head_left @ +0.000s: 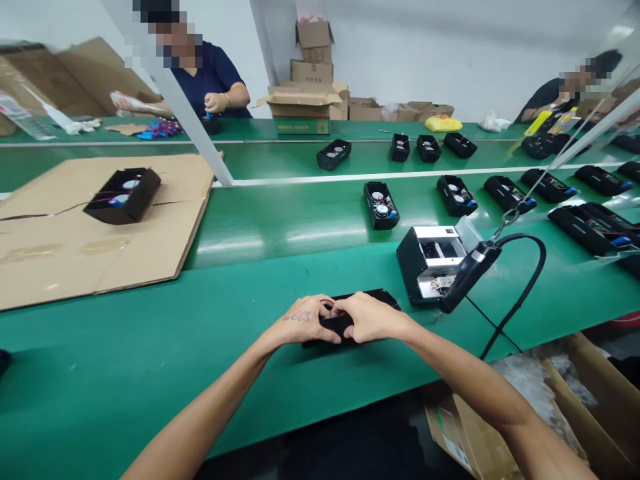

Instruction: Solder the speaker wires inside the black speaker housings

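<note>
A black housing [385, 297] lies on the green bench in front of me, mostly covered by my hands. My left hand [311, 320] is at its left part, fingers bent inside and thumb along the near side. My right hand [367, 319] reaches in from the right, its fingertips close to those of my left hand. A bit of red wire [327, 302] shows between the hands. Both hands are closed around something inside the housing that the fingers hide.
An electric screwdriver [470, 277] hangs over a silver and black device [425, 263] at the right. Cardboard [165, 257] with a housing [143, 200] lies at left. More housings [381, 205] line the conveyor. Two people sit across; boxes [465, 427] stand below right.
</note>
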`<state>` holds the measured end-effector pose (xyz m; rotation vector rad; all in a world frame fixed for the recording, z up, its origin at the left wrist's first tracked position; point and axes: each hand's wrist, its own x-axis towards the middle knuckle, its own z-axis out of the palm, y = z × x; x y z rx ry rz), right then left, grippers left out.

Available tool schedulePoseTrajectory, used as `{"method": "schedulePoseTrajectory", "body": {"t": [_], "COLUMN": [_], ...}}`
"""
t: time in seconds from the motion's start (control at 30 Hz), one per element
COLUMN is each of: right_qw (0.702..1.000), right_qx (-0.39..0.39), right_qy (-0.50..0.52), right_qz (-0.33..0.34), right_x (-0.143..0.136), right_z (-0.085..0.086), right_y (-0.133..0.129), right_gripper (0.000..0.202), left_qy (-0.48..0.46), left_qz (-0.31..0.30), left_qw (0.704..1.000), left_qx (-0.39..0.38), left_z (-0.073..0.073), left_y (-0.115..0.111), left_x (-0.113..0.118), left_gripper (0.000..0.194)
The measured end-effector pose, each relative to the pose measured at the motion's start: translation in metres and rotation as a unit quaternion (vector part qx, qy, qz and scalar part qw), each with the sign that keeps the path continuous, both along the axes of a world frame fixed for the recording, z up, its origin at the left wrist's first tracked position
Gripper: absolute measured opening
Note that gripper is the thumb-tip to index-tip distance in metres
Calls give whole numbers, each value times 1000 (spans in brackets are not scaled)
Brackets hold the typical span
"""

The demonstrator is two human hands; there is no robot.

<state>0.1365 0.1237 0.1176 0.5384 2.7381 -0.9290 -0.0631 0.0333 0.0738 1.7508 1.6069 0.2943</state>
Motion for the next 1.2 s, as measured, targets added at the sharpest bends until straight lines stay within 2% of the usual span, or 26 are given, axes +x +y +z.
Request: {"method": "schedulePoseTrajectory", "body": {"t": [0.13,0.47,0.67,0.87,1.03,1.13,1.2], "right_qw": [999,999,996,996,996,994,975], "right_qx": [29,25,86,84,88,91,87], "right_qy": [-23,-9,-19,-38,-29,54,191], "right_qz": [2,24,9,-4,-11,-22,-68], "right_x": [2,2,-1,-4,4,24,48], "right_z": [-3,-9,-13,-14,-14,-18,-23], "right_y": [-4,1,-8,-13,-25,-41,-48], "right_gripper": [44,40,40,36,41,36,37], "left_qy": [-8,-26,-29,-27,-1,19,42], "left_qz": [4,0,-3,-22,-34,-41,-54], "left_qw": [1000,1000,1000,999,994,989,977], "left_qx": [-8,-7,-1,39,102,143,201], "left_z": [1,0,-5,-9,-12,-18,-26], "left_y": [0,-1,0,-2,-14,-29,-41], "left_x": [0,-2,-2,-2,2,8,14], "left_gripper": [43,37,32,33,25,15,15]}}
